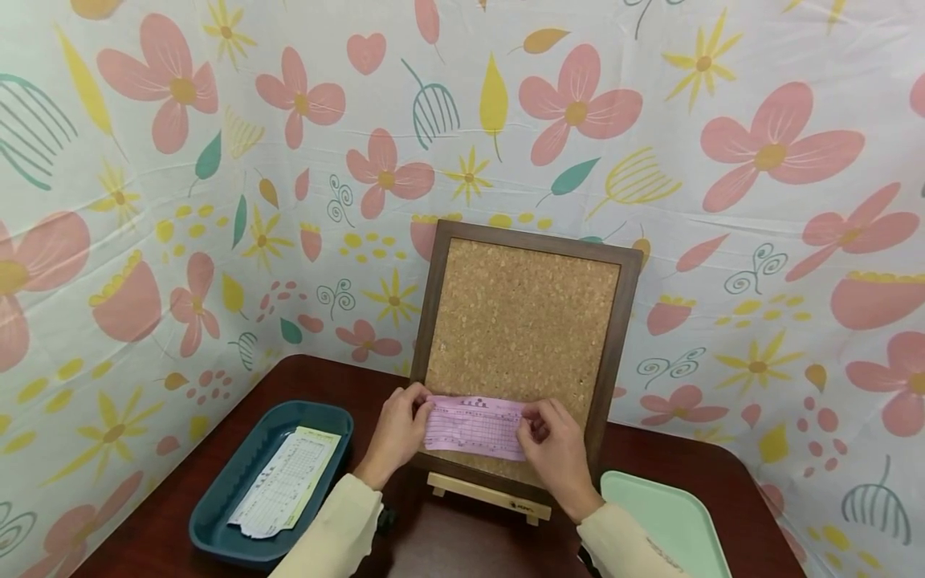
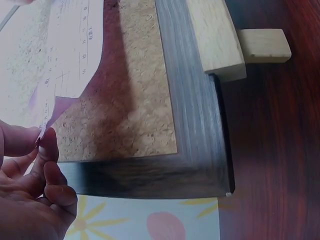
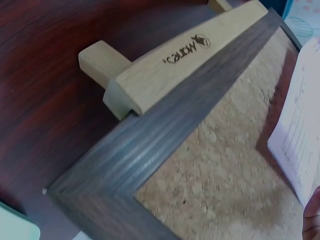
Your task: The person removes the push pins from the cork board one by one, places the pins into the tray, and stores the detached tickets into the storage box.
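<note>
A pink printed form slip [image 1: 473, 428] is stretched between both hands in front of the lower part of a framed cork board [image 1: 527, 313]. My left hand [image 1: 396, 429] pinches its left end between thumb and finger, as the left wrist view also shows. At the slip's right end my right hand [image 1: 558, 449] pinches the edge near the top. The slip's lower edge stands off the cork and throws a shadow on it in the wrist views. Only a bit of the right hand's fingers [image 3: 312, 217] shows in the right wrist view.
The board leans on a small wooden easel [image 1: 487, 496] on a dark red-brown table [image 1: 405, 530]. To the left, a dark blue tray [image 1: 209, 514] holds white and yellow printed slips [image 1: 289, 482]. A pale green tray [image 1: 668, 514] lies to the right. Behind hangs a flowered cloth [image 1: 462, 104].
</note>
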The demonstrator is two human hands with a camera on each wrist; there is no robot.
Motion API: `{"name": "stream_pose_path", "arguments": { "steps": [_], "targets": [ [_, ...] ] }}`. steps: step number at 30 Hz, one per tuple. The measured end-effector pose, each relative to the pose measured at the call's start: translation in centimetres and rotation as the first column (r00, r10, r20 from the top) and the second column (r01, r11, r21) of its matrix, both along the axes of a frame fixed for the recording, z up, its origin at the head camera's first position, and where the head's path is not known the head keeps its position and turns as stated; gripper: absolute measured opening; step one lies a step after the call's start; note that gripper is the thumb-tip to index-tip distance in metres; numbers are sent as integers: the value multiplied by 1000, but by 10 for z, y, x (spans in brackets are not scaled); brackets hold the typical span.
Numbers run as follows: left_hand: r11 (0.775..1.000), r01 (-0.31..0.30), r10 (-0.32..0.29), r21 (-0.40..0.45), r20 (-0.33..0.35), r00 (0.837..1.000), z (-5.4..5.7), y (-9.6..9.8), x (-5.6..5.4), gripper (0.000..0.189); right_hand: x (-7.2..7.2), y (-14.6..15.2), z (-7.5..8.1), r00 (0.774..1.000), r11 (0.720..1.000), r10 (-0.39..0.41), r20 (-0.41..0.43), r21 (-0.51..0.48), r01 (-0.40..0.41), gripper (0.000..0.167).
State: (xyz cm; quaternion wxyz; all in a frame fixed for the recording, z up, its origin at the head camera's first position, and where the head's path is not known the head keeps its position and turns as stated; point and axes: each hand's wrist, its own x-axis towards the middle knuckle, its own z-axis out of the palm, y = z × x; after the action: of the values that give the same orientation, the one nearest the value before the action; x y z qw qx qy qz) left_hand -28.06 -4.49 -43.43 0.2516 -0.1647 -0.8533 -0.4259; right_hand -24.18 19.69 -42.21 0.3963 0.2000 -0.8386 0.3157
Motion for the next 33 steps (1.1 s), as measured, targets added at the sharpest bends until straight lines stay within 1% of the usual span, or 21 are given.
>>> {"name": "stream_pose_path", "arguments": {
  "steps": [7, 12, 18, 22, 26, 29, 33],
  "targets": [
    [1000, -15, 15, 6, 53, 998, 2, -7, 2, 6, 3, 12, 4, 1000, 1000, 4, -12, 4, -4, 18],
    [1000, -19, 19, -1, 68, 998, 4, -14, 5, 3, 7, 20, 4, 1000, 1000, -17, -9, 8, 17, 18],
    [1000, -29, 29, 4, 59, 998, 6, -23, 6, 3, 12, 27, 3, 999, 999, -32, -13, 9, 32, 18],
    [999, -37, 37, 5, 48, 998, 7, -28, 7, 7, 13, 33, 1, 999, 999, -34, -24, 9, 34, 23],
    [999, -47, 47, -2, 37, 998, 5, -34, 7, 7, 14, 39, -1, 999, 999, -31, -34, 7, 32, 25],
    [998, -55, 55, -7, 36, 998, 4, -39, 8, 5, 16, 43, -2, 999, 999, -30, -35, 9, 30, 21],
    [998, -60, 61, -17, 60, 996, 3, -46, 10, 3, 20, 48, -4, 998, 999, -34, -43, 6, 34, 17]
  ]
}}
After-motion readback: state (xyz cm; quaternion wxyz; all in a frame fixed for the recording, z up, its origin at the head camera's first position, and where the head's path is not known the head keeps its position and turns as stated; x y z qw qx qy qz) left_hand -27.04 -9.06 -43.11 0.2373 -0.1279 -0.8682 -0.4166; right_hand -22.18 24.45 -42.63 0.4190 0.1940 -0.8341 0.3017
